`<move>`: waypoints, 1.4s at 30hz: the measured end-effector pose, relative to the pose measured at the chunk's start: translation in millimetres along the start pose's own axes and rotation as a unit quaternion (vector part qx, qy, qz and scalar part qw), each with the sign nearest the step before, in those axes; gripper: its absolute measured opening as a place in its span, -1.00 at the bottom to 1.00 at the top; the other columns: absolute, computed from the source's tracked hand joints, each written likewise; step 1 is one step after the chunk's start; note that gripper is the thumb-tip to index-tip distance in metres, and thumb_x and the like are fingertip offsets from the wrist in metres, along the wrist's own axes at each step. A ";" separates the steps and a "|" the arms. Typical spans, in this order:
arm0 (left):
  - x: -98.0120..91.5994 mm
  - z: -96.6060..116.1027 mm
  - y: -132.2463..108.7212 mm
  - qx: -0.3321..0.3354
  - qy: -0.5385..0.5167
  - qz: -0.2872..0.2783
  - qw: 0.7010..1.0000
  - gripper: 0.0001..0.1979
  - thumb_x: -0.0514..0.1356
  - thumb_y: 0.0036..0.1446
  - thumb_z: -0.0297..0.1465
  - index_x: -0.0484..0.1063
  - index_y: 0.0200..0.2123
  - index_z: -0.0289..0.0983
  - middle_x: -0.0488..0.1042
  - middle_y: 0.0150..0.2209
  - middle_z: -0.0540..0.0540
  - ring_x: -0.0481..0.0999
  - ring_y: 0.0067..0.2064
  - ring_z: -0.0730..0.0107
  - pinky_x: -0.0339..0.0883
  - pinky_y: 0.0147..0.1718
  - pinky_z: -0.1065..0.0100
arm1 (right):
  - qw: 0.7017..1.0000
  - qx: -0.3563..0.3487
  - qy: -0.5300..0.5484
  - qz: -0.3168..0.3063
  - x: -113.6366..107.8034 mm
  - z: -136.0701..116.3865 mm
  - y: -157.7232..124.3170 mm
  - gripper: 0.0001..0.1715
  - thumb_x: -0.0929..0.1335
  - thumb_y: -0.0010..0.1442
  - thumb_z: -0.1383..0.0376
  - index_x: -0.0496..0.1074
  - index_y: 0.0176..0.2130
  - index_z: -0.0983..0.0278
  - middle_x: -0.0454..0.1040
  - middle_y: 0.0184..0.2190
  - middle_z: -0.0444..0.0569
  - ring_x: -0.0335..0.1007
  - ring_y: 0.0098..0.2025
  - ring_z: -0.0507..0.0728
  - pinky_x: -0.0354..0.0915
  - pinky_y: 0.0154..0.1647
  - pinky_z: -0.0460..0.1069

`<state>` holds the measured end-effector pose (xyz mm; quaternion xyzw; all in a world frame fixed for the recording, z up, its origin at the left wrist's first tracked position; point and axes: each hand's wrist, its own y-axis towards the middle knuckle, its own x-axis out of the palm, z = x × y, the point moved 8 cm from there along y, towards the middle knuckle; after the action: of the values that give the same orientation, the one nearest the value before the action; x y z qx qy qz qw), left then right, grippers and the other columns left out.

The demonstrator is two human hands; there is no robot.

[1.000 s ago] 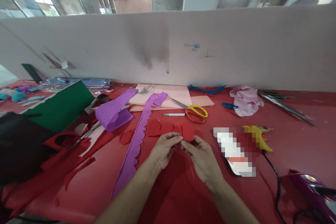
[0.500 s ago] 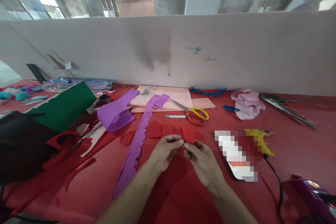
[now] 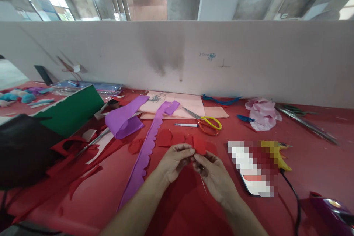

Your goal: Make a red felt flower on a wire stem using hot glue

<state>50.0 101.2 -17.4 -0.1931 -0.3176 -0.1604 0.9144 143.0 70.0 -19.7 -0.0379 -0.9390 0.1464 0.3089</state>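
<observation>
Pinched between both hands is a red felt piece [image 3: 199, 146], its upper part standing above the fingertips. My left hand [image 3: 178, 158] is closed on its left lower edge. The thumb and fingers of my right hand [image 3: 210, 166] grip its lower right, touching the left fingertips. A thin pale rod or wire [image 3: 204, 184] sticks out below the right fingers; its upper end is hidden. Just beyond the hands lie more red felt pieces [image 3: 165, 137]. Left of them runs a purple scalloped felt strip [image 3: 143, 155].
Scissors [image 3: 203, 118] with yellow and orange handles and a white pen [image 3: 186, 125] lie ahead. To the right are a phone [image 3: 250, 173], a yellow glue gun [image 3: 280, 156] with a cord and pink cloth [image 3: 262, 114]. A green board [image 3: 69, 112] leans at left, near a black bag [image 3: 24, 151].
The thin rod or wire now shows below my right hand. Both hands keep their pinch on the red felt, nearly in place. The whole view has shifted slightly.
</observation>
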 end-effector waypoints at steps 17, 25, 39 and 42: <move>-10.5 -4.6 4.6 0.011 -0.028 0.031 0.999 -0.84 0.39 -0.23 -0.48 0.45 -0.54 -0.35 0.44 -0.60 0.03 0.37 -0.58 0.56 0.22 -0.55 0.46 | 0.951 -0.138 -0.275 0.029 2.8 -20.4 -7.4 -0.84 0.42 0.02 0.23 0.49 -0.49 0.28 0.43 -0.61 -0.13 0.28 -0.51 0.03 0.20 -0.43 -0.07; -4.7 0.3 2.0 0.005 0.007 0.010 1.000 -0.82 0.38 -0.21 -0.43 0.43 -0.61 -0.36 0.41 -0.63 0.01 0.34 -0.57 0.55 0.17 -0.52 0.44 | 0.971 -0.108 -0.210 0.027 -2.3 -14.1 -2.9 -0.86 0.45 -0.03 0.24 0.50 -0.46 0.28 0.41 -0.63 -0.15 0.24 -0.53 0.00 0.17 -0.45 -0.08; -8.4 2.5 2.2 0.013 0.017 0.040 0.999 -0.77 0.41 -0.31 -0.44 0.39 -0.67 -0.34 0.35 -0.68 0.04 0.28 -0.59 0.56 0.13 -0.56 0.44 | 0.957 -0.123 -0.263 0.019 3.1 -13.9 -7.0 -0.89 0.42 0.04 0.25 0.48 -0.40 0.26 0.42 -0.58 -0.16 0.27 -0.50 0.00 0.19 -0.43 -0.09; -9.5 3.1 1.8 0.022 0.029 0.047 0.998 -0.77 0.42 -0.32 -0.43 0.40 -0.67 -0.34 0.34 -0.68 0.04 0.26 -0.60 0.58 0.12 -0.56 0.45 | 0.955 -0.133 -0.264 0.018 3.7 -15.0 -7.3 -0.88 0.42 0.04 0.25 0.47 -0.36 0.25 0.43 -0.55 -0.16 0.29 -0.49 0.01 0.21 -0.41 -0.09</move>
<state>42.0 105.8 -21.7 -0.1833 -0.2851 -0.1157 0.9336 149.1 67.4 -4.0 -0.0552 -0.9972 0.0307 0.0398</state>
